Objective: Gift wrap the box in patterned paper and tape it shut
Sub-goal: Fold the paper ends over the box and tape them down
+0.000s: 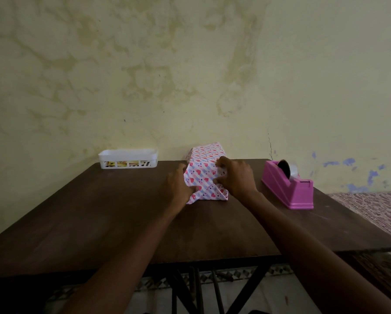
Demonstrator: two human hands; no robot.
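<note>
Lying near the far edge of the worktop (99,211), the box (207,152) is seen wrapped in heart-patterned paper (201,177). Its near-end fold is pinched by the right hand (236,177) and gripped by the left hand (178,184), fingers (221,163) curled. The paper is judged light and easily creased, so the stiff box edges are best held.

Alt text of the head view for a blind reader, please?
A left hand and a right hand fold white heart-patterned wrapping paper over a box's near end on a dark brown table. A pink plastic tape dispenser stands right of them; a white slotted plastic basket sits far left.
</note>
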